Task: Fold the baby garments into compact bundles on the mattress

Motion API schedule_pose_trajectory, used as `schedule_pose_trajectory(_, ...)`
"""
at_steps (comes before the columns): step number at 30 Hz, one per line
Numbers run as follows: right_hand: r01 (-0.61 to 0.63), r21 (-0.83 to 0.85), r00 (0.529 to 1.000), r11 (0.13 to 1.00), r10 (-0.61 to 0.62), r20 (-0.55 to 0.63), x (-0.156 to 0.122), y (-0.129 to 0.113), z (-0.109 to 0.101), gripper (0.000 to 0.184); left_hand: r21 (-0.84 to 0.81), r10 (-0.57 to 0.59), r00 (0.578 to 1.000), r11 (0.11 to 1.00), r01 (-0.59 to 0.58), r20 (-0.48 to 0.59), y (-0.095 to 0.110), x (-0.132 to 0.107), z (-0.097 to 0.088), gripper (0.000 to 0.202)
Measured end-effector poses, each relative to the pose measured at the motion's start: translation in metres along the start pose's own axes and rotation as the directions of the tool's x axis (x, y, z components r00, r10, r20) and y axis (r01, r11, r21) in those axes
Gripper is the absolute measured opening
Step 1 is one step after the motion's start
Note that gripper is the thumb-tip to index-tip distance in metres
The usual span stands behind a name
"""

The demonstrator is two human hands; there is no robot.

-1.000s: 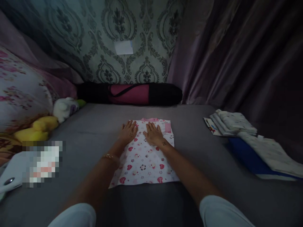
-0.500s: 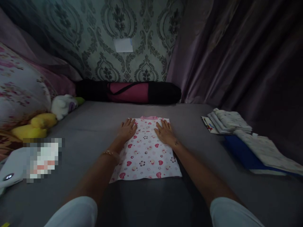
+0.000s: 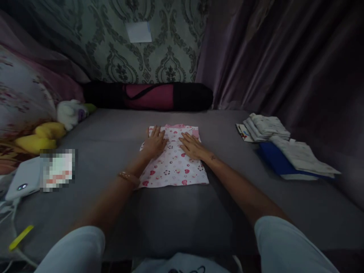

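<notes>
A small white garment (image 3: pixel 171 170) printed with red hearts and flowers lies flat on the grey bed sheet (image 3: pixel 176 216). Its pink collar edge points toward the wall. My left hand (image 3: pixel 155 142) rests on its upper left part, palm down with the fingers stretched out. On the upper right part lies my right hand (image 3: pixel 192 146), also flat, fingers spread and angled inward. Neither hand grips the cloth. Parts of the garment's sides are hidden under my hands and left forearm.
Folded cloths (image 3: pixel 267 127) are stacked at the right, near a blue folder-like item (image 3: pixel 275 157) with another cloth on it. A black and pink long bag (image 3: pixel 153 96) lies along the wall. Plush toys (image 3: pixel 42 138), a white device (image 3: pixel 25 178) and a yellow strip (image 3: pixel 21 238) are at left.
My view has tilted down, so everything sits higher in the picture. My right hand has slid inward over the garment, uncovering a pink patch at its upper right. Both hands stay flat.
</notes>
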State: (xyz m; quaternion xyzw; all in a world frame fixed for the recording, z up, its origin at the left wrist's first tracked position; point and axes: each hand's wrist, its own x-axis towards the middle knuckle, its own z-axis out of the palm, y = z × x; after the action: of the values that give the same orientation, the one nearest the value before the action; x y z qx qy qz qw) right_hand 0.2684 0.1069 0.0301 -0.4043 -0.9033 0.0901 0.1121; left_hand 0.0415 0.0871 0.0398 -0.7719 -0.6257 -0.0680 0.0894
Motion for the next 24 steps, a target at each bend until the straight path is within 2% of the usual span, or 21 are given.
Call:
schedule_pose_trajectory(2,0.028,-0.021,0.998,0.999,-0.027,0.052,-0.006,-0.01,0.005,0.058,-0.052,0.107,0.988,0.993,-0.102,0.108,0.017,-0.017,-0.007,0.06)
schedule_pose_trajectory(4,0.029,-0.037,0.996,0.999,-0.026,0.08,-0.013,-0.02,0.01,0.059,-0.136,0.205,0.955,0.974,-0.179,0.214,0.031,-0.038,-0.008,0.062)
schedule_pose_trajectory(7,0.023,-0.039,0.996,0.999,-0.019,0.092,-0.028,-0.031,0.013,0.06,-0.207,0.232,0.935,0.962,-0.18,0.269,0.043,-0.068,-0.005,0.063)
schedule_pose_trajectory(12,0.064,-0.013,0.991,0.998,-0.062,0.122,-0.059,-0.048,0.008,0.058,-0.274,0.233,0.941,0.948,-0.163,0.246,0.042,-0.103,-0.004,0.066)
schedule_pose_trajectory(18,0.1,0.029,0.975,0.995,-0.104,0.199,-0.088,-0.066,0.002,0.058,-0.283,0.243,0.941,0.943,-0.173,0.237,0.045,-0.133,-0.021,0.066)
schedule_pose_trajectory(24,0.177,0.015,0.965,0.984,-0.176,0.192,-0.119,-0.089,-0.005,0.056,-0.24,0.273,0.947,0.943,-0.229,0.169,0.053,-0.165,-0.033,0.064)
